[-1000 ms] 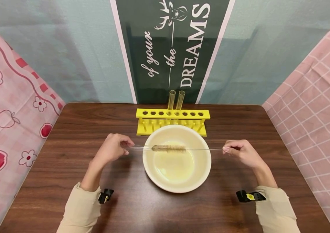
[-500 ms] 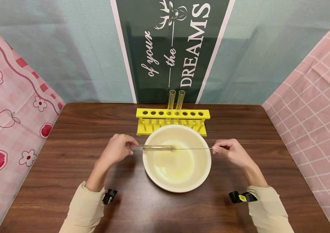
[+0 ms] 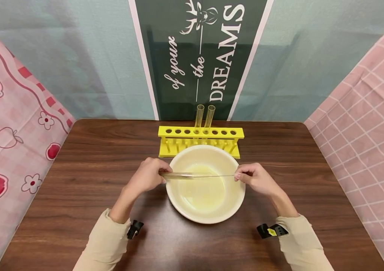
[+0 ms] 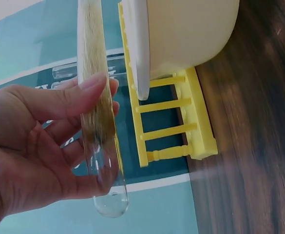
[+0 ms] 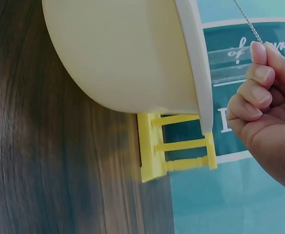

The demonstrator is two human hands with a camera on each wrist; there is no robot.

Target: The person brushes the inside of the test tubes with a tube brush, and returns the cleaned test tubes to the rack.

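Note:
My left hand (image 3: 151,174) grips a clear glass test tube (image 4: 112,202) near its rounded closed end, thumb on one side and fingers on the other. Inside the tube sit the tan bristles of a test tube brush (image 4: 93,44), reaching most of the way down. The twisted wire handle (image 5: 249,23) of the brush is pinched between thumb and forefinger of my right hand (image 3: 254,177). Tube and brush lie level in one line over a cream bowl (image 3: 205,218), which has a shallow pale yellowish liquid (image 3: 203,195) in it.
Behind the bowl stands a yellow test tube rack (image 3: 175,148) with two glass test tubes (image 3: 208,118) upright in it. The bowl's rim overlaps the rack's front. All rest on a dark wooden table (image 3: 110,150), with a printed curtain (image 3: 110,56) behind.
The brush has gone from mostly outside the tube mouth to deep inside it. Both hands have moved inward, the right one leftward to the bowl's right rim, the left one rightward to its left rim.

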